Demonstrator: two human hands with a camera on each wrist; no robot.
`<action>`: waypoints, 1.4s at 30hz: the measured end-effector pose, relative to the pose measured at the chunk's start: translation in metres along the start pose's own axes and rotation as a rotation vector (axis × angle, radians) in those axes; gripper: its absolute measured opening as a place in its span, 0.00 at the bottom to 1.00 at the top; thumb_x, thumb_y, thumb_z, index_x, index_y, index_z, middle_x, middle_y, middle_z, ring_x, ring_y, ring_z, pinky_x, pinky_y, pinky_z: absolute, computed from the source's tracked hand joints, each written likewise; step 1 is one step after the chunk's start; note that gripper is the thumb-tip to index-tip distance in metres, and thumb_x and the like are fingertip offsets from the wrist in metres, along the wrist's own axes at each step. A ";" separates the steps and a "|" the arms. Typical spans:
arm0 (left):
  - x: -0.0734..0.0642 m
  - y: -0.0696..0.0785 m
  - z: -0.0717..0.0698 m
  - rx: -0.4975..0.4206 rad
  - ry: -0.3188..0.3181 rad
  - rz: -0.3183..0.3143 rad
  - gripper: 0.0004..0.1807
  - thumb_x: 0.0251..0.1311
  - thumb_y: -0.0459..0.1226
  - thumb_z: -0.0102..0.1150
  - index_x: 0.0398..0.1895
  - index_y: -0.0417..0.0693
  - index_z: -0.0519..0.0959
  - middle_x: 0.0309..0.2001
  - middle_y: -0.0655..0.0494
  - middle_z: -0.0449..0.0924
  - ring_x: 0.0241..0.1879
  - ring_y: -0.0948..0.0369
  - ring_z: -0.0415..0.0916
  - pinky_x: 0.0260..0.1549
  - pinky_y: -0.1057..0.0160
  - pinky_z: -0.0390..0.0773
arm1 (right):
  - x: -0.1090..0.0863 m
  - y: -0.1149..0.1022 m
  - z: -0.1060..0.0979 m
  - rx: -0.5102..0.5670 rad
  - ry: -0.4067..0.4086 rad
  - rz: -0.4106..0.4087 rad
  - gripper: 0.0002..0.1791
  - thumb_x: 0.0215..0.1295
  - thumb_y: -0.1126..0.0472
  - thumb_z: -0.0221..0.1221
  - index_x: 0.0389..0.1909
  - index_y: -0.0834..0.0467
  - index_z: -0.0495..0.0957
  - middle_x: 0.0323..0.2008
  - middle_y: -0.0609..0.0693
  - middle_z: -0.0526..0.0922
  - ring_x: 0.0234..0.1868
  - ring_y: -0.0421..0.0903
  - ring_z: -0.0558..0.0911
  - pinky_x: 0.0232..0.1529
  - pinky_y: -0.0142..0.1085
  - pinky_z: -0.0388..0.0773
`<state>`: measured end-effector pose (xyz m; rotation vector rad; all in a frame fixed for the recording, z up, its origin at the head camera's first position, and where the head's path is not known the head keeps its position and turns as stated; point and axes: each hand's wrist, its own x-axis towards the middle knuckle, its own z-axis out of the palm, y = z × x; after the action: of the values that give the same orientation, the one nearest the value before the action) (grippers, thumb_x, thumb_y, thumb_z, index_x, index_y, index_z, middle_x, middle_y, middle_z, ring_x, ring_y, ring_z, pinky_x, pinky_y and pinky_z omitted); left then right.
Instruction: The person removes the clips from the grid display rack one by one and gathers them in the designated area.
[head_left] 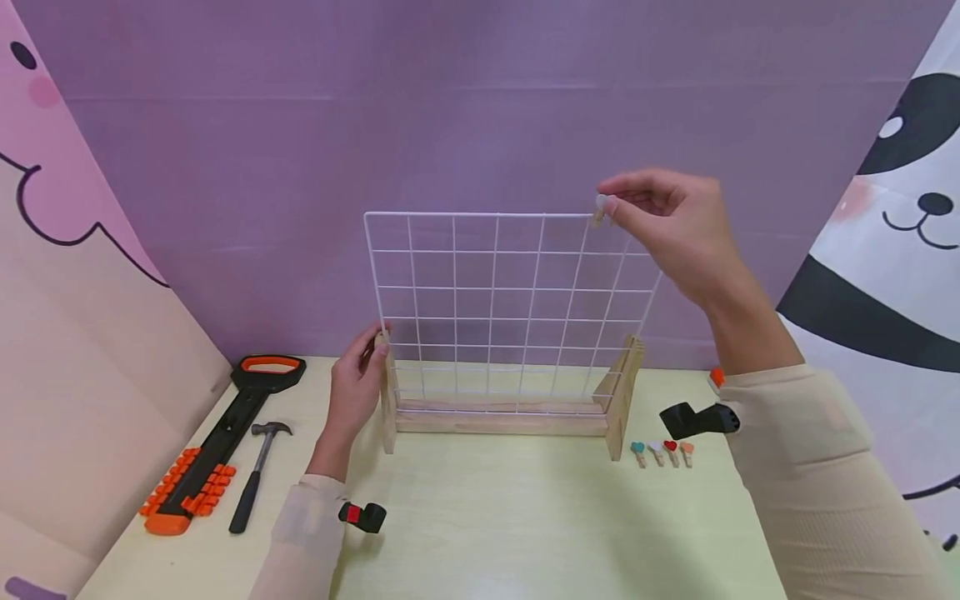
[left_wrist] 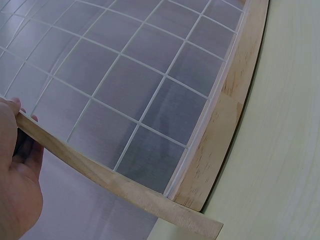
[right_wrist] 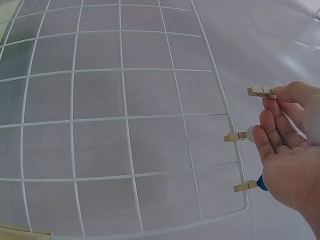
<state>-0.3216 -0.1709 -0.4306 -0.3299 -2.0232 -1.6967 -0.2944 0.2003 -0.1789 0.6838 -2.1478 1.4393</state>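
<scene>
My right hand pinches a small wooden clothespin with a pale heart between thumb and fingers, close to the top wire of a white wire grid. In the right wrist view the pin stands just off that wire. Two more clothespins are clipped on the wire near the corner: one with a white end, partly behind my fingers, and one with a blue end. The grid stands upright in a wooden stand. My left hand grips the stand's left side post.
Several heart clothespins lie in a row right of the stand. On the left are a claw hammer and a long black-and-orange tool with orange pieces along its sides. An orange-red object shows partly behind the right sleeve.
</scene>
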 end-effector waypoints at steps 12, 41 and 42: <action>-0.001 0.004 0.000 -0.006 0.005 -0.005 0.24 0.76 0.35 0.54 0.73 0.44 0.72 0.70 0.46 0.75 0.71 0.52 0.72 0.66 0.73 0.71 | -0.024 0.017 -0.007 -0.122 -0.041 0.016 0.13 0.71 0.61 0.64 0.53 0.60 0.86 0.41 0.36 0.87 0.42 0.36 0.86 0.46 0.18 0.82; -0.002 0.002 -0.002 0.005 0.004 0.002 0.24 0.77 0.36 0.54 0.73 0.44 0.72 0.71 0.46 0.75 0.72 0.51 0.71 0.69 0.64 0.71 | -0.089 0.077 -0.010 -0.249 -0.153 0.167 0.15 0.74 0.55 0.62 0.55 0.57 0.85 0.42 0.36 0.88 0.42 0.37 0.83 0.41 0.20 0.81; -0.001 0.002 -0.002 0.002 0.003 0.004 0.24 0.77 0.36 0.54 0.73 0.44 0.72 0.71 0.46 0.75 0.72 0.51 0.71 0.69 0.64 0.71 | -0.093 0.081 -0.011 -0.248 -0.162 0.165 0.15 0.74 0.55 0.62 0.56 0.57 0.85 0.42 0.37 0.88 0.42 0.37 0.83 0.41 0.20 0.82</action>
<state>-0.3192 -0.1720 -0.4295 -0.3300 -2.0206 -1.6914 -0.2726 0.2507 -0.2896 0.5580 -2.5063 1.2009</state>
